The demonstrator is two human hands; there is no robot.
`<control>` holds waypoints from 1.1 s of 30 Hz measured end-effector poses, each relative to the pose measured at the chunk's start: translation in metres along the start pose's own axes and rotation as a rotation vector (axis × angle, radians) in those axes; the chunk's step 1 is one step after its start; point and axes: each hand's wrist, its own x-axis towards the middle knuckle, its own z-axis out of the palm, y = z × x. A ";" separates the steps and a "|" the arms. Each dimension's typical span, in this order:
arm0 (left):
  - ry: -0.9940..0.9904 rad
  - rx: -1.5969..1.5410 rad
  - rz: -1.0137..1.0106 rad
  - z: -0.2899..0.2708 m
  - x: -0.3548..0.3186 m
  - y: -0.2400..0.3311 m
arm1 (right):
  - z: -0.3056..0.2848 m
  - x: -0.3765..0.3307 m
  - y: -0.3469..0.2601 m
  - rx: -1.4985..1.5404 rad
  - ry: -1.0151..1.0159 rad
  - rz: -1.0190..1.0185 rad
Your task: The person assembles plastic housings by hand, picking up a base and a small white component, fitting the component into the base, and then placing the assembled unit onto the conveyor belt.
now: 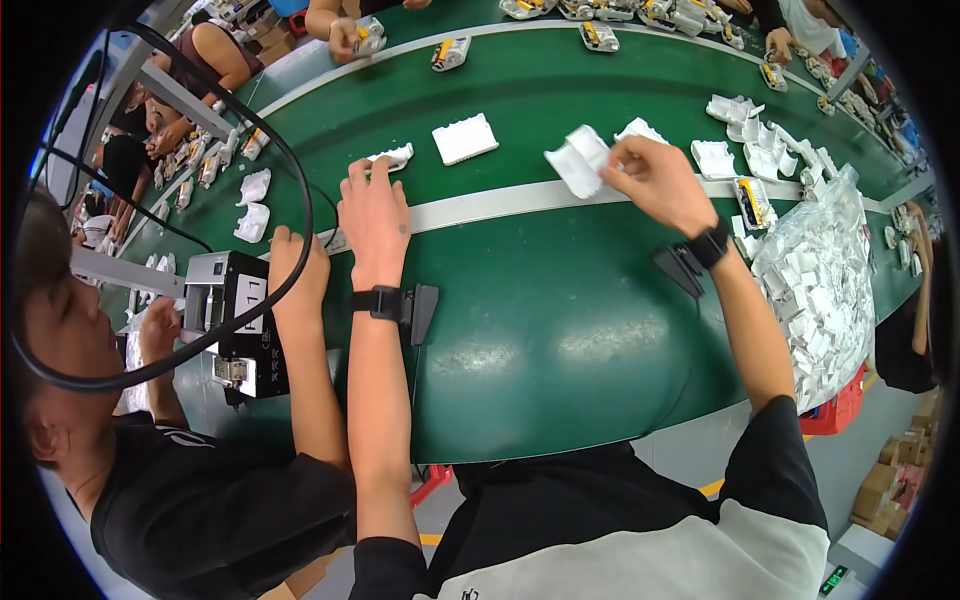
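Green conveyor belt spans the view, grey strip running along it. Clear bag of white plastic parts at R edge of belt, loose white shells piled just beyond it. Black box unit w/ cable at L, co-worker's hand resting on it. White ribbed housing lies alone on belt, between the two hands, apart from both. R hand raised over the strip, fingers pinched on white plastic shell, held tilted off the belt. L hand flat-ish on belt, fingers spread fwd, tips touching small white part. Black wrist bands on both arms
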 end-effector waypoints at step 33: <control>-0.482 -0.347 0.117 -0.102 -0.085 0.030 | -0.025 -0.184 0.006 -0.252 0.030 0.218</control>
